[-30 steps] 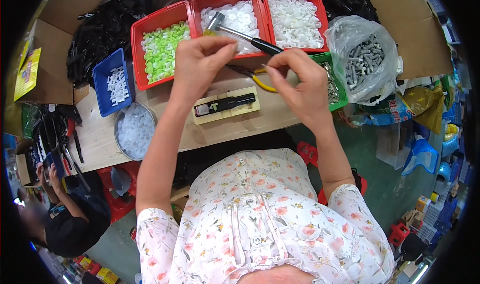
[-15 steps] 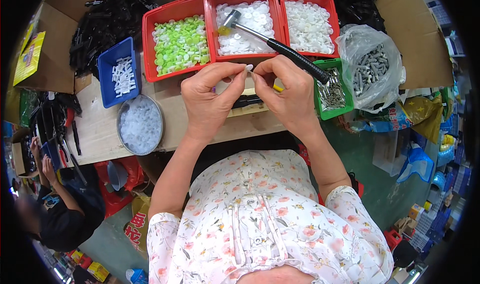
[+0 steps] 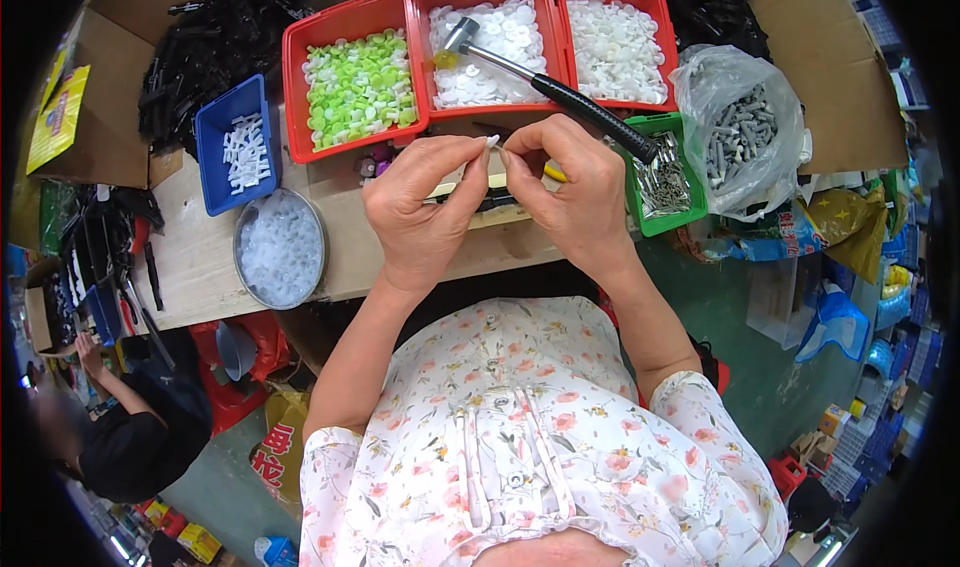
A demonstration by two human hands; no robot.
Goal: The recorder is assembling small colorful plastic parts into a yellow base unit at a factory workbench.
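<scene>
My left hand [image 3: 425, 212] and my right hand [image 3: 575, 192] meet above the wooden bench [image 3: 200, 257], fingertips pinched together on a small white plastic piece [image 3: 493, 143]. Under them lies a yellowish block with a black part [image 3: 492, 199] on it, mostly hidden by my fingers. A hammer [image 3: 545, 85] with a black handle rests across the middle red tray [image 3: 487, 42] of white caps, its handle reaching toward the green bin [image 3: 664, 182].
A red tray of green caps [image 3: 356, 77], a red tray of white caps [image 3: 615, 42], a blue bin of white pieces [image 3: 238, 147], a round tin of clear caps [image 3: 280, 249], a bag of grey parts [image 3: 745, 132]. Another person [image 3: 120, 432] sits at lower left.
My hands have drawn closer together over the block and now pinch a small white piece between them. The view has shifted slightly; the hammer lies still.
</scene>
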